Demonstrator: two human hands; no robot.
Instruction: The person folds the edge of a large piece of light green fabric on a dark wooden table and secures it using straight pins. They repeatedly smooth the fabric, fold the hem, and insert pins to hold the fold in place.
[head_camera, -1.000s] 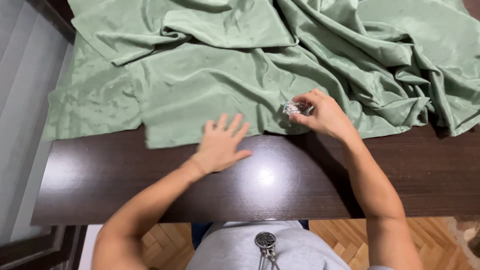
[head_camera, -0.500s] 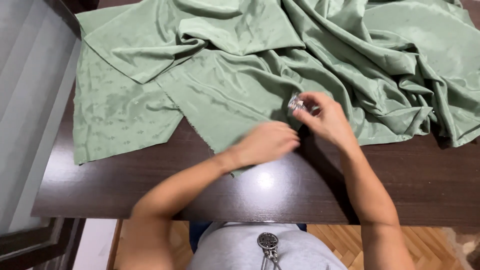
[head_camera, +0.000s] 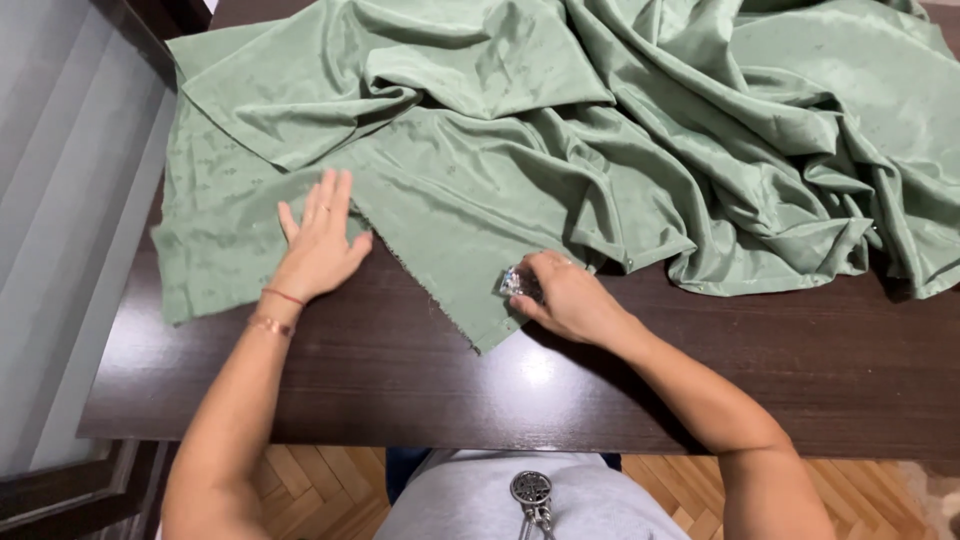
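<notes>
Your left hand (head_camera: 318, 250) lies flat, fingers apart, on the cloth (head_camera: 520, 150). Your right hand (head_camera: 565, 295) pinches a small shiny thing (head_camera: 512, 282) at its 9 o'clock, by the cloth's corner.

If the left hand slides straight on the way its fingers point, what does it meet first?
The left hand lies flat on the green fabric, fingers pointing away from the body. Straight ahead it would probably first meet the folded-over edge of that same fabric, just past the fingertips.
</notes>
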